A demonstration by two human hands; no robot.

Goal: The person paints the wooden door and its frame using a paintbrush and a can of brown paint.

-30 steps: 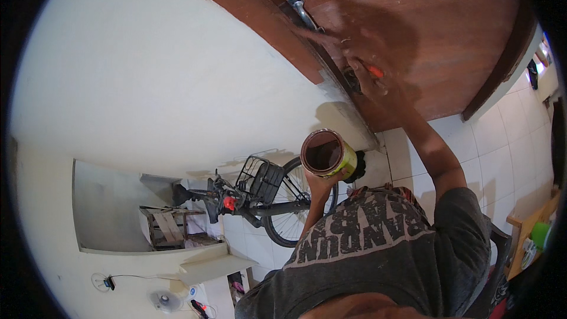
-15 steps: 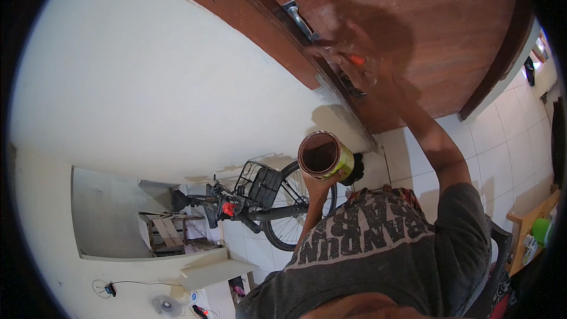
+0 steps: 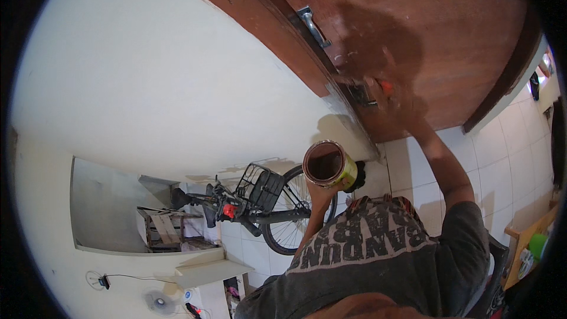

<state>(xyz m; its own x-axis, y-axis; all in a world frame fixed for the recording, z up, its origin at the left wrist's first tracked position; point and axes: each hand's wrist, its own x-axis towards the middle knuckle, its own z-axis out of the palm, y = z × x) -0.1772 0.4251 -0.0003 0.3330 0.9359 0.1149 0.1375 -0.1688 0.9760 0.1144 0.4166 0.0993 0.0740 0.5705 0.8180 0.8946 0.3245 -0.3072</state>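
Observation:
My left hand (image 3: 323, 194) grips a yellow-green paint can (image 3: 351, 171) from below. The can's open top faces up, its rim and inside smeared with brown paint. Up at the reddish-brown door (image 3: 455, 41), my right hand (image 3: 393, 97) is closed around a tool with a red-orange handle (image 3: 386, 86). Motion smears the fingers, and the tool's working end cannot be made out. This hand is beside the black lock fitting (image 3: 363, 95), below the silver pull handle (image 3: 314, 26). Whether the tool touches the door I cannot tell.
A bicycle (image 3: 283, 215) with a black basket (image 3: 260, 188) leans near the white wall (image 3: 177, 82), left of the can. Brown door frame (image 3: 277, 62) borders that wall. A wooden table (image 3: 520, 248) stands at the right, and a fan (image 3: 159, 302) at the lower left.
My right hand has moved right and down, away from the pull handle and past the lock fitting. The paint can stays in my left hand, slightly lower in the picture; the view has shifted a little.

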